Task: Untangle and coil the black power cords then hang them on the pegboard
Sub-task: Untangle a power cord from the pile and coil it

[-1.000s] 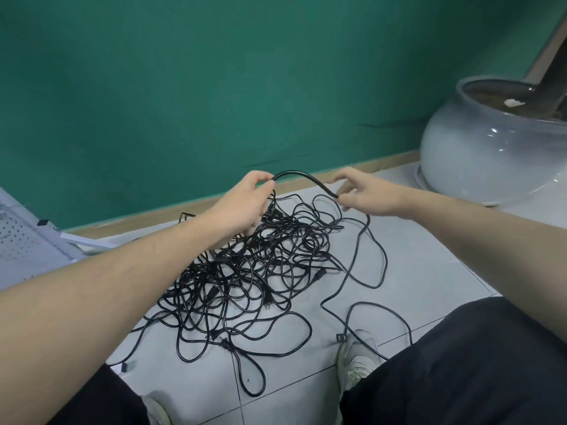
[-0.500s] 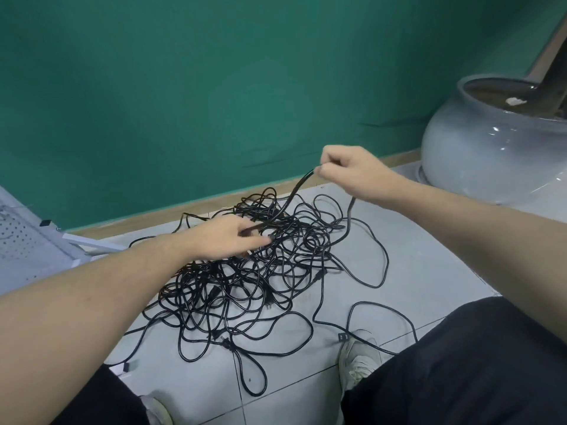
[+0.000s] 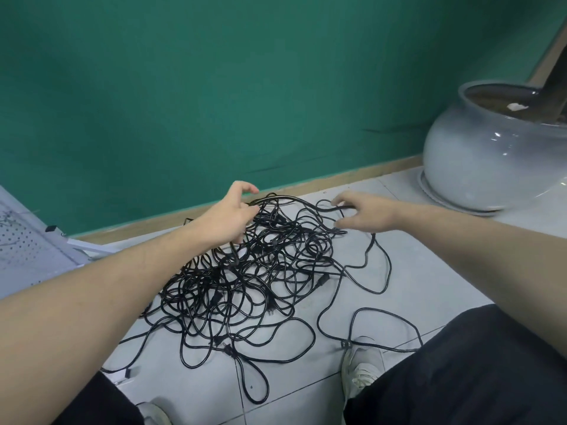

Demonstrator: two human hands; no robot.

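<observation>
Tiled floor [image 3: 429, 271] — left hand [image 3: 228, 214], right hand [image 3: 363, 214] curled over cord tangle [image 3: 260, 271]

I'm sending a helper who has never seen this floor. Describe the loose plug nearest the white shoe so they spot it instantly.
Start at the big pale ceramic pot by the green wall, then come down the tiled floor to the white shoe. Just beyond its toe lies a small plug ending a long loop of cord. Unlike the plugs buried in the tangled cord pile, it lies alone on bare tile.
</observation>
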